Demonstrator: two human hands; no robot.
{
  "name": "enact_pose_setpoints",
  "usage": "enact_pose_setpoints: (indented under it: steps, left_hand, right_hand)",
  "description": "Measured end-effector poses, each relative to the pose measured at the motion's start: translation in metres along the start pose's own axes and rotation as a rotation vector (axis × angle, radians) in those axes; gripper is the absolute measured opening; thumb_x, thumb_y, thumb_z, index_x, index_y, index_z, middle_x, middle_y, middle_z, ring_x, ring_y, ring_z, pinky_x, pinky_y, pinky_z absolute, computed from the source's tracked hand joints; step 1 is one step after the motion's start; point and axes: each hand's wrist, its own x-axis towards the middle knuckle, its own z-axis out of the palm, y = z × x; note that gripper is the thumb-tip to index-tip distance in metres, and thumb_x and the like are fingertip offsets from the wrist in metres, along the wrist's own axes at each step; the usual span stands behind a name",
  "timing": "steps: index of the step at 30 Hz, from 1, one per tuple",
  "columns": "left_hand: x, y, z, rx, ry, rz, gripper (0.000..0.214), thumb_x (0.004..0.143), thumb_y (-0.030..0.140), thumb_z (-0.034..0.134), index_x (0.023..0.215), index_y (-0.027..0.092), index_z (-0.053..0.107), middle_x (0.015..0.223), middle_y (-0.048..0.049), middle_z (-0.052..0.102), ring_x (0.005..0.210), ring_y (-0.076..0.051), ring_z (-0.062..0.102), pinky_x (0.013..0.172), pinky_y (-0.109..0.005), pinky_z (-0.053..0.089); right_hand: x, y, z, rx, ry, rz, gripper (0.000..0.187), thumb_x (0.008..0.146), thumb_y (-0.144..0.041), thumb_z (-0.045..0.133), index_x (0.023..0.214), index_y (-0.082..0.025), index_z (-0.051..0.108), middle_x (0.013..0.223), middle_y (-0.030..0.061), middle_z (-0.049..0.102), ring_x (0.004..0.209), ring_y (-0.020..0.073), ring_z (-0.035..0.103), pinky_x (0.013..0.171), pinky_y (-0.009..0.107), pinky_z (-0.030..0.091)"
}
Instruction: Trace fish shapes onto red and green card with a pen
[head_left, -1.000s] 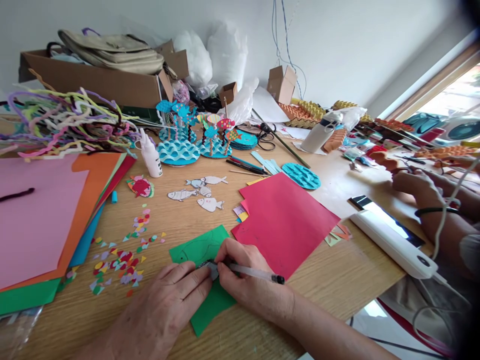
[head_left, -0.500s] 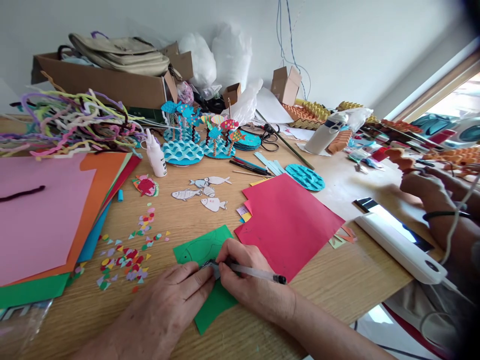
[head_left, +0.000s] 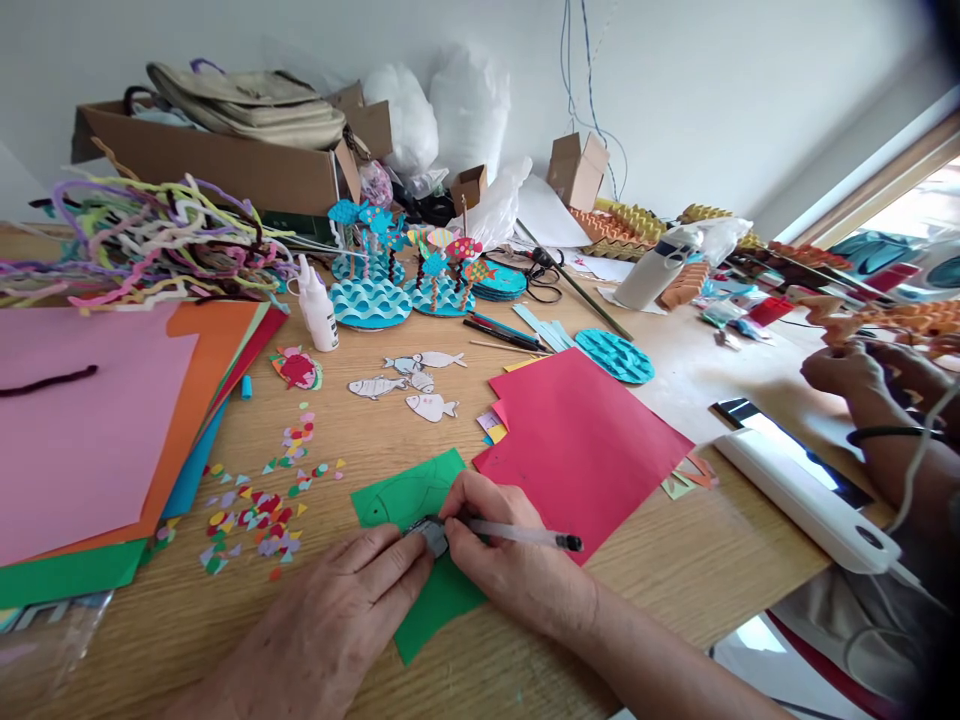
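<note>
A green sheet of paper [head_left: 442, 600] lies at the table's front, with a fish outline [head_left: 405, 490] drawn on its upper part. My left hand [head_left: 352, 590] rests flat, fingers stretched, pressing a small grey cutout [head_left: 431, 535] onto the green sheet. Most of that cutout is hidden under my fingers. In my right hand [head_left: 502, 560] is a clear pen [head_left: 529, 535] with a black end, its tip hidden behind my fingers at the cutout's edge. Beyond my hands lie white paper fish [head_left: 433, 406] and a red paper fish [head_left: 298, 370].
Paper confetti [head_left: 262, 520] and coloured sheets [head_left: 90, 420] lie left, a glue bottle [head_left: 317, 305] behind them. A red sheet [head_left: 585, 440] is right of my hands. A white device [head_left: 806, 500] lies near a co-worker's hands [head_left: 855, 375]. Fish stands [head_left: 367, 300] are at the back.
The view has shifted slightly, so things sit a little further right. My right hand has moved slightly with the pen along the grey cutout, more of which now shows. My left hand stays pressed down.
</note>
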Motion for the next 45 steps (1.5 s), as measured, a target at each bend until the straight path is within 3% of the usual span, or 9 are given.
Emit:
enact_pose_setpoints:
  steps: [8, 26, 45]
  left_hand:
    - [-0.0016, 0.0023, -0.0031, -0.033, -0.017, -0.021, 0.069, 0.079, 0.002, 0.036, 0.145, 0.022, 0.029, 0.131, 0.0002, 0.055, 0.111, -0.017, 0.052, 0.097, -0.027, 0.044]
    - [-0.0021, 0.0003, 0.0057, 0.051, -0.004, 0.016, 0.077, 0.069, 0.001, 0.037, 0.143, 0.02, 0.029, 0.129, -0.0005, 0.057, 0.109, -0.017, 0.055, 0.094, -0.027, 0.047]
    - [-0.0031, 0.0024, 0.0011, 0.069, -0.03, -0.005, 0.075, 0.071, 0.001, 0.035, 0.144, 0.022, 0.03, 0.129, 0.0012, 0.057, 0.113, -0.016, 0.053, 0.097, -0.026, 0.045]
  right_hand:
    - [0.001, -0.0018, 0.0006, -0.024, 0.016, 0.017, 0.014, 0.068, -0.005, 0.047, 0.067, -0.02, 0.047, 0.054, -0.0067, 0.044, 0.049, 0.0084, 0.039, 0.047, 0.018, 0.028]
    - [0.0011, -0.006, -0.0009, -0.055, -0.058, 0.019, 0.013, 0.071, -0.006, 0.047, 0.068, -0.019, 0.048, 0.055, -0.006, 0.046, 0.049, 0.0086, 0.041, 0.047, 0.018, 0.03]
    - [0.0, -0.0058, 0.0043, -0.043, -0.04, -0.032, 0.013, 0.071, -0.006, 0.049, 0.071, -0.019, 0.049, 0.056, -0.0064, 0.045, 0.049, 0.008, 0.04, 0.048, 0.018, 0.03]
